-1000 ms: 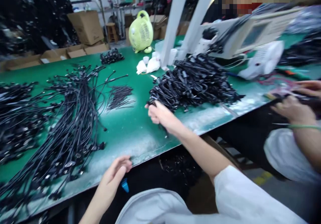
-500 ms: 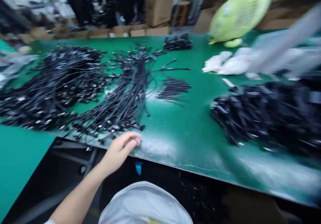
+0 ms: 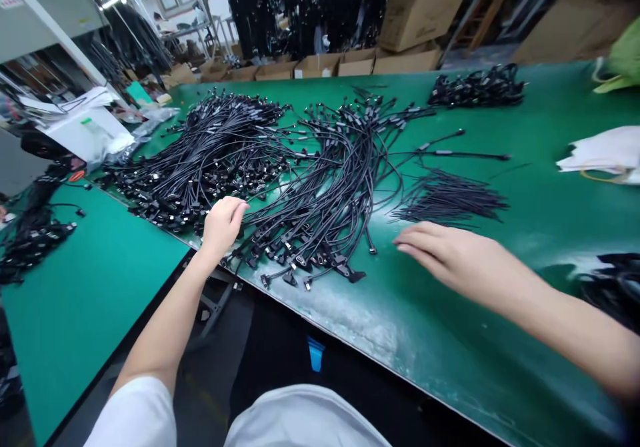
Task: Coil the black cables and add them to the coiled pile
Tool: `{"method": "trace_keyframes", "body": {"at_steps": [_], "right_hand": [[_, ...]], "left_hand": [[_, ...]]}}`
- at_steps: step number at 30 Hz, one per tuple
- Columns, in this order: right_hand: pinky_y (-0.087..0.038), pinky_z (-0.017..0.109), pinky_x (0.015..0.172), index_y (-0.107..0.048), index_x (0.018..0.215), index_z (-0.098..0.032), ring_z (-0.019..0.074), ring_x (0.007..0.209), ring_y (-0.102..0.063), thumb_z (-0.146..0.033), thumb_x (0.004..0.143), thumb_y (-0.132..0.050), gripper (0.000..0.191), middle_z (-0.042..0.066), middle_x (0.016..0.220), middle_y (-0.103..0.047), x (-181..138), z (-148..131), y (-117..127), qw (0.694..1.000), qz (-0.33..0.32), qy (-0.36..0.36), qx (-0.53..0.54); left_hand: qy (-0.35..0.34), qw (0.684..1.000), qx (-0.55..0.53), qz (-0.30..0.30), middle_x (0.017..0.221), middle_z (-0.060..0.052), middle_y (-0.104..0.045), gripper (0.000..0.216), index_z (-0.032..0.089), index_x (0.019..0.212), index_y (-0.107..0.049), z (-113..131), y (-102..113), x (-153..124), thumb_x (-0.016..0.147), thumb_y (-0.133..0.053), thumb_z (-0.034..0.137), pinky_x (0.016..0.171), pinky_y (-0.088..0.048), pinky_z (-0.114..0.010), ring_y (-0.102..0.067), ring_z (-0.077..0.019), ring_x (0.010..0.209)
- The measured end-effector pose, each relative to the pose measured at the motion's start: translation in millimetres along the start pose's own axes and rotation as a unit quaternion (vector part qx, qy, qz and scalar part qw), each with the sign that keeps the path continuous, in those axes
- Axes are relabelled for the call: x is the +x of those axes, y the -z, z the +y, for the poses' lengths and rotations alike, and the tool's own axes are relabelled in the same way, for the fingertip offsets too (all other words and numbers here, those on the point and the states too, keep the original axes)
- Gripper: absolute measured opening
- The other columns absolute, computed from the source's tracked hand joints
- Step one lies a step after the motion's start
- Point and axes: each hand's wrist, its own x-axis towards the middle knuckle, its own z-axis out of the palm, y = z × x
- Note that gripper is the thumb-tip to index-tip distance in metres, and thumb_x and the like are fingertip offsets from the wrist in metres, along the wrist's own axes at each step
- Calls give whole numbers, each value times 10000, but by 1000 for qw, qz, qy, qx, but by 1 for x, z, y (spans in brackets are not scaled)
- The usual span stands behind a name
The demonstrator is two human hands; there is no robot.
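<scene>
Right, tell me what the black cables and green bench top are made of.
The black cables look like matte plastic sheathing, given their soft bends; connector tips show shiny metal. The green bench top looks like glossy vinyl or rubber matting.

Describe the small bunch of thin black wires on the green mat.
The bunch of thin black wires lies flat on the green mat, to the right of the larger heap of cables. Its many fine, nearly straight strands draw together towards the right and splay out towards the left. Any connectors or wire ends are too small to make out. The mat bears it, and the right hand hovers just below it, apparently without touching.
</scene>
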Motion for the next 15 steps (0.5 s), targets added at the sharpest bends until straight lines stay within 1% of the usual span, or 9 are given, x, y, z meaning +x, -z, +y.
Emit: {"method": "trace_keyframes", "body": {"at_steps": [2, 3, 4, 6, 8, 9, 11, 13, 15], "right_hand": [[-578, 396, 766, -609, 1192, -197, 236, 943, -673, -379, 996, -326, 390, 104, 1201, -626, 34, -28, 1, 1000, 15, 13, 9], [-575, 371, 775, -539, 1304, -183, 230, 1001, -657, -375, 992, -354, 409, 123, 1293, -573, 52, -42, 2, 999, 28, 17, 16], [-570, 347, 775, -458, 1389, -176, 226, 1052, -638, -381, 985, -388, 458, 140, 1365, -516, 71, -54, 1, 999, 39, 23, 22], [-551, 307, 777, -409, 1430, -190, 216, 1109, -607, -393, 976, -428, 498, 141, 1405, -479, 113, -69, -3, 999, 18, 43, 19], [-520, 285, 794, -567, 1276, -189, 203, 1055, -623, -357, 986, -413, 368, 121, 1265, -590, 155, -64, -8, 998, -54, 28, -11], [-502, 280, 807, -637, 1153, -173, 202, 1021, -632, -325, 984, -418, 316, 118, 1164, -641, 174, -55, -9, 995, -92, -3, -31], [-477, 287, 826, -678, 1011, -125, 218, 998, -637, -256, 970, -434, 280, 140, 1061, -676, 201, -33, -4, 990, -113, -60, -57], [-459, 299, 846, -665, 1033, -106, 230, 1035, -622, -242, 981, -400, 303, 149, 1087, -671, 211, -21, 12, 992, -71, -84, -63], [-445, 312, 870, -646, 1084, -119, 230, 1062, -605, -280, 1006, -346, 349, 127, 1114, -663, 208, -32, 40, 996, 18, -71, -55]], "left_hand": [[-18, 997, -56, 39, 891, -61, -675, 298, 184, 887, -639, 27, 11, -2, 981, -388, 312, 810, -461, -304, -618, -184, 853], [-26, 995, -95, 18, 838, -43, -661, 290, 185, 908, -631, 43, 18, -4, 985, -383, 313, 753, -467, -282, -611, -161, 767], [-35, 990, -133, -22, 781, -22, -648, 286, 189, 935, -624, 58, 27, -8, 990, -372, 313, 694, -468, -264, -596, -142, 683], [-86, 974, -173, -118, 812, -19, -665, 248, 200, 955, -630, 81, 48, -17, 978, -414, 319, 681, -469, -244, -609, -133, 699], [-89, 962, -189, -176, 864, -19, -689, 232, 214, 994, -638, 86, 69, -27, 969, -438, 330, 674, -469, -233, -626, -135, 735], [-62, 961, -185, -195, 867, -17, -694, 238, 222, 1019, -639, 80, 77, -31, 968, -439, 340, 660, -467, -233, -624, -136, 726], [25, 964, -170, -204, 822, -11, -689, 261, 228, 1048, -639, 54, 87, -38, 965, -440, 376, 627, -457, -243, -602, -141, 668], [99, 964, -170, -181, 769, -11, -667, 270, 217, 1009, -646, 18, 87, -43, 943, -476, 417, 637, -451, -258, -584, -151, 650], [139, 950, -235, -149, 765, -24, -646, 265, 198, 880, -640, -13, 78, -48, 923, -517, 430, 717, -457, -266, -603, -167, 746]]}}
